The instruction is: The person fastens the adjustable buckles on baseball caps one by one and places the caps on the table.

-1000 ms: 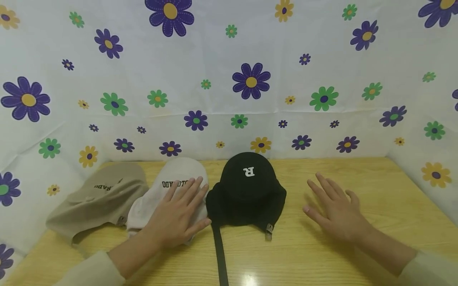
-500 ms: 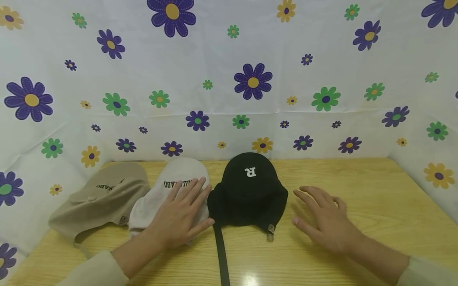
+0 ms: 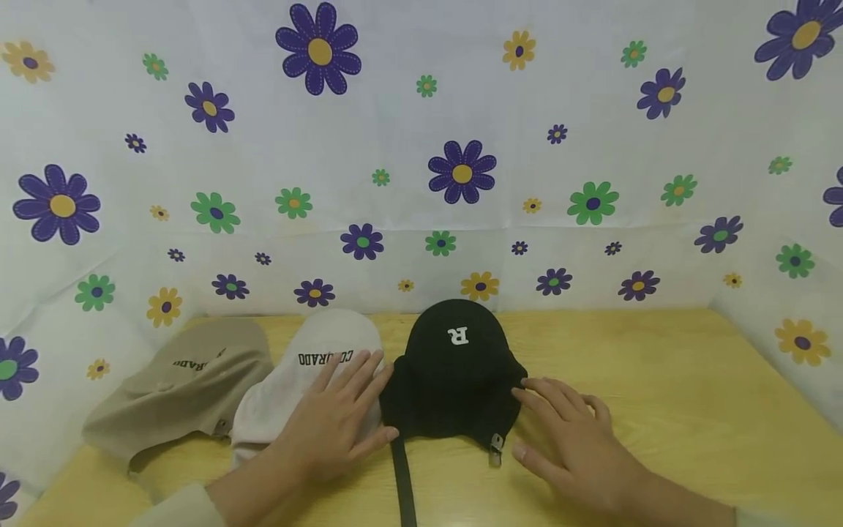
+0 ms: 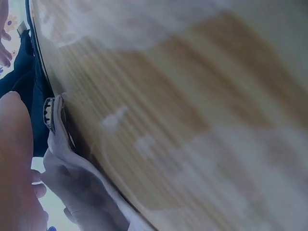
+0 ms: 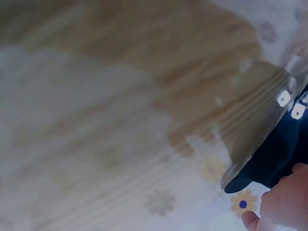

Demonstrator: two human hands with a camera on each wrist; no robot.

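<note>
Three baseball caps stand in a row on the table: a beige cap (image 3: pixel 178 388), a white cap (image 3: pixel 342 329) with dark lettering, and a black cap (image 3: pixel 454 402) with a white letter R. My left hand (image 3: pixel 332 424) lies over the right side of the white cap, fingers straight and slightly spread; its thumb is by the black cap's strap (image 3: pixel 403 483). My right hand (image 3: pixel 573 439) is at the black cap's right edge, fingers relaxed. Its fingertips meet that edge in the head view; firm contact cannot be told. The right wrist view shows the hand beside the dark cap (image 5: pixel 274 154).
The caps rest on a yellow wood-grain table (image 3: pixel 672 410). A white cloth (image 3: pixel 395 110) printed with flowers hangs behind and along both sides. A metal buckle (image 3: pixel 496 450) hangs at the black cap's lower right.
My right hand has moved left and nearer to me, from over the bare table to the black cap's edge. My left hand stays on the white cap. The head view has tilted up slightly.
</note>
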